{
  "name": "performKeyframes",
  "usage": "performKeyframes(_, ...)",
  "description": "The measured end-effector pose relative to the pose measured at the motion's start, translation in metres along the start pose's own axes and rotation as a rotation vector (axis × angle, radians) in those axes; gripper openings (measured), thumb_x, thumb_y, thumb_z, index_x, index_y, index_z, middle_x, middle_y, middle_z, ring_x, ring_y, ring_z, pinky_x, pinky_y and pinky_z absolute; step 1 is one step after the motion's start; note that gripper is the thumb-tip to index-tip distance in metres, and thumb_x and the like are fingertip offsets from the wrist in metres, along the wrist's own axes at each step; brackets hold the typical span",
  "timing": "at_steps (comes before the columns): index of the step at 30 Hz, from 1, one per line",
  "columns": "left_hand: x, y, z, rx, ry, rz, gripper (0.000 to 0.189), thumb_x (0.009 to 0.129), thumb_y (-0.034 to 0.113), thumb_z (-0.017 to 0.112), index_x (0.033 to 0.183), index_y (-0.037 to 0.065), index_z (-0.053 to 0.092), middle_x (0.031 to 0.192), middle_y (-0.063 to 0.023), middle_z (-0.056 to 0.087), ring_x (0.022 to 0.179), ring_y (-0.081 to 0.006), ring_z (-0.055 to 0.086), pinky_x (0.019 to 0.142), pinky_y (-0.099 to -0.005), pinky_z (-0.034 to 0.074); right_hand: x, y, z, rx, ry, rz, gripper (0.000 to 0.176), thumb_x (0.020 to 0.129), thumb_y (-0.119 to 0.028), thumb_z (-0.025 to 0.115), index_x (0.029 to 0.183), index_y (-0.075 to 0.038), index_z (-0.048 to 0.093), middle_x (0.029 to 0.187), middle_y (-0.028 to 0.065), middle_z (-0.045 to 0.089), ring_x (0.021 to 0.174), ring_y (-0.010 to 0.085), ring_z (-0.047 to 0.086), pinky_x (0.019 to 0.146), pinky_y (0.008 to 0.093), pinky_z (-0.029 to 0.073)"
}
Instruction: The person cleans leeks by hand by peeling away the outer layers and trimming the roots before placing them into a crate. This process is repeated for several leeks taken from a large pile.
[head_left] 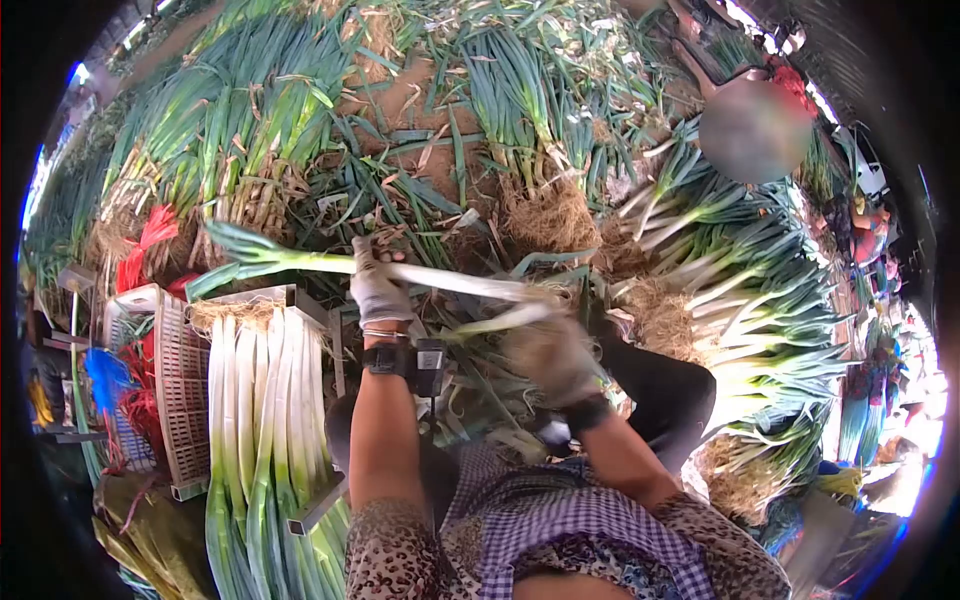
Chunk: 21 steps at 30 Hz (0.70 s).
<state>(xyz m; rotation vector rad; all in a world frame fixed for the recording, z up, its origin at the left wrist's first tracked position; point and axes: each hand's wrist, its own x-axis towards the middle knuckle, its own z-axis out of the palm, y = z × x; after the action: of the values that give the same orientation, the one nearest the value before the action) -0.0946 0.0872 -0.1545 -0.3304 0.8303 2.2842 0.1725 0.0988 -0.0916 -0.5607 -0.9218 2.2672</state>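
My left hand (378,288), in a pale glove, is closed around the shaft of a long green onion (455,281). The onion lies crosswise in front of me, its green leaves to the left and its white end to the right. My right hand (552,355), also gloved, is smeared by motion near that white end, so its fingers cannot be made out. A loose pale strip (495,323) runs from below the shaft toward my right hand. Trimmed green onions (250,400) lie side by side in a metal frame (312,308) at my left.
A plastic basket (183,390) with red ties stands at the far left. Bundles of unpeeled green onions (275,130) cover the ground ahead. More onions with white shafts (740,290) are piled at my right. Another person (755,130) is at the upper right.
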Motion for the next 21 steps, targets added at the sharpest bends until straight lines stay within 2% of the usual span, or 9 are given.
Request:
performKeyframes(2, -0.005, 0.004, 0.007, 0.007, 0.017, 0.002, 0.03, 0.092, 0.036, 0.065, 0.084, 0.01, 0.054, 0.064, -0.001, 0.05, 0.056, -0.0169, 0.053, 0.056, -0.0298, 0.049, -0.023, -0.061, 0.033, 0.382, -0.012, 0.101, 0.049, 0.102, -0.028, 0.042, 0.141, 0.0, 0.036, 0.136, 0.0241, 0.048, 0.127, 0.033, 0.05, 0.105, 0.0526, 0.043)
performKeyframes(3, -0.012, 0.001, 0.013, -0.022, -0.073, 0.008, 0.031, 0.093, 0.037, 0.065, 0.082, 0.01, 0.053, 0.063, -0.0006, 0.049, 0.057, -0.0172, 0.053, 0.059, -0.031, 0.05, -0.037, -0.069, 0.032, -0.137, 0.158, 0.073, 0.051, 0.098, -0.024, 0.051, 0.14, 0.001, 0.037, 0.132, 0.0234, 0.052, 0.113, 0.032, 0.061, 0.095, 0.047, 0.051)
performKeyframes(7, -0.002, 0.01, 0.007, -0.057, -0.069, -0.053, 0.033, 0.094, 0.034, 0.064, 0.075, 0.011, 0.049, 0.062, -0.0005, 0.047, 0.058, -0.0178, 0.051, 0.061, -0.0315, 0.048, -0.033, -0.07, -0.012, -1.322, -0.137, 0.294, 0.081, 0.08, -0.038, 0.074, 0.141, 0.002, 0.039, 0.12, 0.0198, 0.063, 0.091, 0.0238, 0.068, 0.078, 0.0316, 0.053)
performKeyframes(8, -0.003, 0.01, 0.006, -0.07, -0.075, -0.055, 0.033, 0.093, 0.032, 0.065, 0.072, 0.012, 0.048, 0.061, -0.0006, 0.047, 0.057, -0.018, 0.051, 0.059, -0.0315, 0.047, -0.031, -0.075, -0.014, -0.922, -0.08, 0.249, 0.076, 0.085, -0.035, 0.07, 0.143, 0.0, 0.037, 0.122, 0.0206, 0.061, 0.098, 0.0239, 0.066, 0.085, 0.0343, 0.052)
performKeyframes(13, -0.008, 0.001, -0.001, 0.06, 0.014, -0.019, 0.033, 0.093, 0.031, 0.065, 0.073, 0.011, 0.049, 0.061, -0.0009, 0.047, 0.056, -0.0184, 0.05, 0.057, -0.0327, 0.048, 0.022, -0.029, -0.007, -1.048, -0.081, -0.093, 0.067, 0.09, -0.033, 0.065, 0.143, -0.002, 0.037, 0.116, 0.0144, 0.061, 0.09, 0.0192, 0.063, 0.078, 0.0308, 0.052)
performKeyframes(16, 0.001, -0.007, -0.017, 0.121, 0.107, 0.006, 0.03, 0.093, 0.03, 0.064, 0.075, 0.009, 0.052, 0.062, -0.0034, 0.048, 0.056, -0.0201, 0.051, 0.055, -0.036, 0.049, 0.017, 0.03, 0.028, -1.101, -0.08, 0.165, 0.054, 0.093, -0.025, 0.063, 0.137, 0.001, 0.045, 0.11, 0.0144, 0.064, 0.09, 0.0179, 0.063, 0.079, 0.0301, 0.053)
performKeyframes(18, 0.036, -0.006, -0.048, 0.171, 0.153, -0.065, 0.029, 0.092, 0.03, 0.066, 0.077, 0.009, 0.053, 0.062, -0.0023, 0.046, 0.054, -0.0196, 0.047, 0.059, -0.0381, 0.051, -0.024, 0.002, 0.043, -1.061, -0.084, 0.27, 0.046, 0.095, -0.02, 0.061, 0.134, 0.003, 0.05, 0.106, 0.0145, 0.067, 0.091, 0.0171, 0.064, 0.079, 0.0296, 0.054)
performKeyframes(20, 0.044, 0.007, -0.062, 0.171, 0.293, -0.092, 0.027, 0.091, 0.03, 0.067, 0.078, 0.01, 0.053, 0.063, -0.0008, 0.045, 0.053, -0.0185, 0.046, 0.062, -0.0386, 0.052, -0.079, -0.05, 0.04, -0.874, -0.121, 0.169, 0.043, 0.095, -0.017, 0.06, 0.133, 0.002, 0.051, 0.114, 0.0205, 0.065, 0.099, 0.0212, 0.064, 0.088, 0.0358, 0.055)
performKeyframes(21, 0.051, 0.013, -0.063, 0.157, 0.351, -0.083, 0.026, 0.09, 0.03, 0.068, 0.08, 0.011, 0.054, 0.063, -0.0001, 0.045, 0.053, -0.018, 0.046, 0.063, -0.039, 0.053, -0.102, -0.07, 0.029, -0.753, -0.125, 0.133, 0.046, 0.093, -0.016, 0.061, 0.134, 0.002, 0.05, 0.114, 0.0199, 0.065, 0.093, 0.0206, 0.065, 0.085, 0.0353, 0.055)
